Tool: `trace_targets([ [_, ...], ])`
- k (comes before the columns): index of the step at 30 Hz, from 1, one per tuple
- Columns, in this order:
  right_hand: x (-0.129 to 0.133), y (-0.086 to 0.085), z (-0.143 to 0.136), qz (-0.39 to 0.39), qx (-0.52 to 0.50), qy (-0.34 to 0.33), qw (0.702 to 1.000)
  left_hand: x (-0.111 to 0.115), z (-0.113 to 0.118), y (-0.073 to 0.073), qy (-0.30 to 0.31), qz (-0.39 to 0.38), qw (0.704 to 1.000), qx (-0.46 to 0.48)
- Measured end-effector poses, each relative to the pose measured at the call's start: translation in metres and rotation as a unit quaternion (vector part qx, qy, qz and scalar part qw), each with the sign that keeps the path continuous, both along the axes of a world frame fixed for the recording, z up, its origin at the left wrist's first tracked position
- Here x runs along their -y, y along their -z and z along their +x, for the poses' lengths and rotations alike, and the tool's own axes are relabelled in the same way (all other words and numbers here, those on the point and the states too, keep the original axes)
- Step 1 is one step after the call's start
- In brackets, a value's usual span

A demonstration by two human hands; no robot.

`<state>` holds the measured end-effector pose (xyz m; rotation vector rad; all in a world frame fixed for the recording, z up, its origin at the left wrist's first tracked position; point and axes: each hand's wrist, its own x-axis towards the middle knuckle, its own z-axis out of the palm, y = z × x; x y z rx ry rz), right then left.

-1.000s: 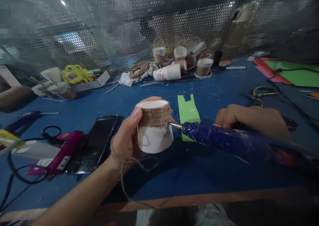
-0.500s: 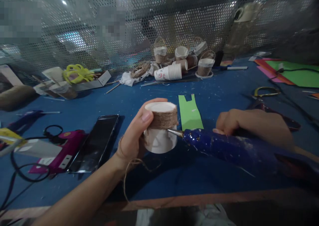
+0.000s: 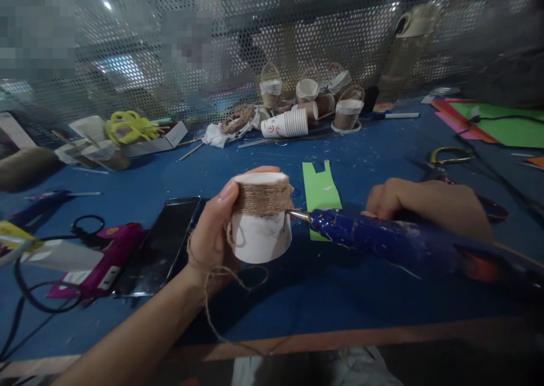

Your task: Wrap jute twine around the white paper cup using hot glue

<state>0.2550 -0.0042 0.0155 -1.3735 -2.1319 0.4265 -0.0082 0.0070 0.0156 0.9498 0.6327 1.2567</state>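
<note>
My left hand (image 3: 215, 224) grips a white paper cup (image 3: 261, 241) turned upside down or upright, I cannot tell which. Jute twine (image 3: 264, 198) is wound in rows round the cup's upper part, and a loose end of it loops down past my wrist. My right hand (image 3: 420, 207) is wrapped round a blue glue gun (image 3: 369, 230), whose metal nozzle points left and meets the cup's side just under the lowest row of twine. Some glossy or whitish smear shows on the cup below that row. Behind the nozzle lies a piece of green paper (image 3: 321, 190).
A phone (image 3: 164, 244) and a magenta power strip (image 3: 102, 261) with black cable lie at left. Stacked paper cups (image 3: 285, 123) and small twine-wrapped baskets (image 3: 349, 115) stand at the back. Scissors (image 3: 451, 155) and coloured paper (image 3: 505, 125) are at right.
The cup and my left hand have shifted slightly left, and the cup has turned a little. The glue gun's nozzle has risen slightly, staying along the lower edge of the twine.
</note>
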Motion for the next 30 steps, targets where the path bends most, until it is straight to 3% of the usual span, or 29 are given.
trace_targets([
  [3,0.0,0.0,0.001,0.01,-0.019,-0.019,1.0,0.001,0.0,-0.002,0.005,-0.011,1.0,-0.001],
  [10,-0.019,0.006,0.005,0.125,0.011,-0.033,0.991,-0.002,0.006,-0.006,-0.007,-0.028,0.999,-0.018],
  [16,-0.041,0.021,0.003,0.003,0.129,0.036,0.991,-0.006,0.004,-0.002,0.013,-0.023,0.998,-0.06],
  [22,-0.045,0.032,0.008,-0.02,0.12,-0.05,0.991,-0.006,0.001,0.006,0.042,-0.037,0.994,-0.094],
  [28,-0.034,0.019,-0.001,0.093,0.027,-0.077,0.992,-0.006,-0.001,0.008,0.061,-0.045,0.987,-0.145],
  [30,-0.026,0.01,-0.007,0.089,-0.019,-0.092,0.992,-0.006,-0.002,0.01,0.071,-0.036,0.983,-0.167],
])
